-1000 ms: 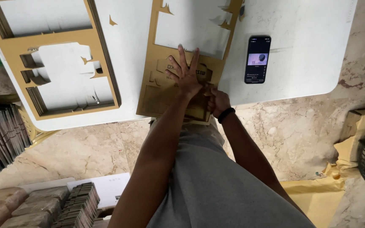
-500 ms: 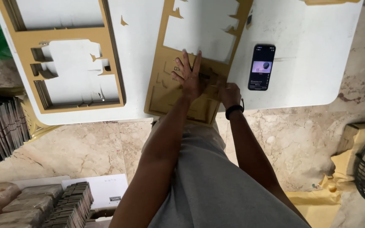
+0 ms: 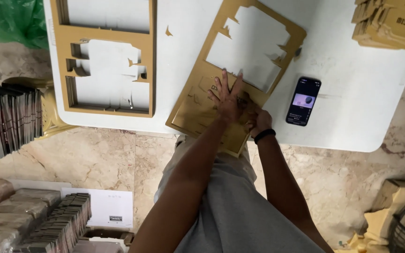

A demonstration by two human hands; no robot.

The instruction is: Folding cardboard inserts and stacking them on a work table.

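Taking the white counter (image 3: 352, 112) as my landmark, I see off its far left a green plastic bag (image 3: 12, 21) on the floor, and below that a row of dark flat packs (image 3: 5, 122) standing on edge beside the counter's left end. On the counter's left half lies a gold cardboard frame (image 3: 104, 56) with its shapes already punched out, flat and square to the edge. Near the counter's middle, at its near edge, lies a second gold die-cut sheet (image 3: 198, 110), turned at an angle, its upper part cut away and its lower corner hanging just over the edge. My left hand (image 3: 228, 98) rests on this sheet, arm stretched straight out from the body, palm down, fingers spread wide and pressed flat, gripping nothing. Just to its right my right hand (image 3: 256, 119), a black band at the wrist, is bent in close against the same sheet with the fingers curled under at the cardboard; I cannot tell whether they are pinching a piece or only pushing. Right of both hands a black phone (image 3: 303, 100) lies face up with its screen lit, apart from the sheet. At the counter's far right corner sits a stack of gold folded cartons (image 3: 390, 23).
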